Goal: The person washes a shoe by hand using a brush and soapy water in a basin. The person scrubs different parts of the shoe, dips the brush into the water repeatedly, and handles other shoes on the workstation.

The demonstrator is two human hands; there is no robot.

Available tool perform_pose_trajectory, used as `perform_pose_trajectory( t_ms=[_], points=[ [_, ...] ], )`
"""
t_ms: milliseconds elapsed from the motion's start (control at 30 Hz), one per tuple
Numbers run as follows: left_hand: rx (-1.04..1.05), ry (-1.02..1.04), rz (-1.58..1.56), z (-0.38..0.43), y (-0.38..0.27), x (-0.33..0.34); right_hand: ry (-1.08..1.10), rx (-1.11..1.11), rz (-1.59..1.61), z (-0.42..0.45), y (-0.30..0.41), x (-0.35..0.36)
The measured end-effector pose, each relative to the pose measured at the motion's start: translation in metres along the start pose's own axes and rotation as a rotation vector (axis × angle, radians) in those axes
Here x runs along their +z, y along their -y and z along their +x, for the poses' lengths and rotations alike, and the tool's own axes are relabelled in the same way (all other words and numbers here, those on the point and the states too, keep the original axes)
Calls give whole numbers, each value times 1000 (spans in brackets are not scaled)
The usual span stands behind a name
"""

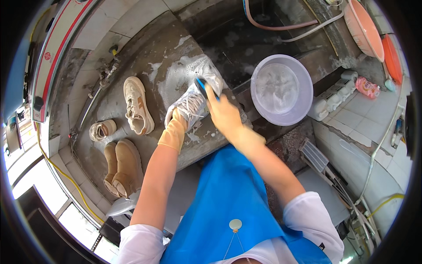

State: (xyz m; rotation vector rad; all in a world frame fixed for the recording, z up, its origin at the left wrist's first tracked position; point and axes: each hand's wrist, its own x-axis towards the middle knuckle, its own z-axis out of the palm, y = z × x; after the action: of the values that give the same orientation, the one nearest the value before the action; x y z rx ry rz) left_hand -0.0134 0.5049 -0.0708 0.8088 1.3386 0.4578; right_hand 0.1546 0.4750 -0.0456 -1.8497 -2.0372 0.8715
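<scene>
A pale lace-up sneaker point(191, 105) rests on the wet concrete slab point(158, 114), its toe covered in white suds point(184, 71). My left hand point(175, 130), in a cream rubber glove, reaches into the shoe's opening and holds it; the fingers are hidden inside. My right hand point(226, 115), gloved as well and slightly blurred, grips a blue-and-black brush point(201, 86). The brush lies against the sneaker's front, near the top of the laces. Its bristles are hidden from view.
Left on the slab are a cream sneaker point(135, 105), another light shoe point(103, 130) and tan boots point(127, 165). A lavender basin point(306, 89) of sudsy water stands right, below a dark sink point(227, 46). White jugs point(333, 95) line a tiled ledge.
</scene>
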Motion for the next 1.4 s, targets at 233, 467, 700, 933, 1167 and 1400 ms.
perform_pose_trajectory(
  t_ms=[233, 467, 700, 933, 1167, 1400],
  points=[
    [44, 25, 104, 8, -3, 6, -34, 82, -26, 70, -7, -14],
    [69, 6, 218, 2, -1, 1, 7, 20, -40, -22, -11, 2],
    [83, -29, 373, -4, 6, -9, 157, 131, 86, -64, -7, 10],
    [100, -23, 589, -1, 11, -7, -246, 12, 184, 16, -18, 8],
    [126, 8, 882, 8, 6, 8, -189, 30, 394, 68, -40, -16],
    [91, 18, 1184, 12, 4, 5, -180, 107, 635, -7, -43, 9]
  ],
)
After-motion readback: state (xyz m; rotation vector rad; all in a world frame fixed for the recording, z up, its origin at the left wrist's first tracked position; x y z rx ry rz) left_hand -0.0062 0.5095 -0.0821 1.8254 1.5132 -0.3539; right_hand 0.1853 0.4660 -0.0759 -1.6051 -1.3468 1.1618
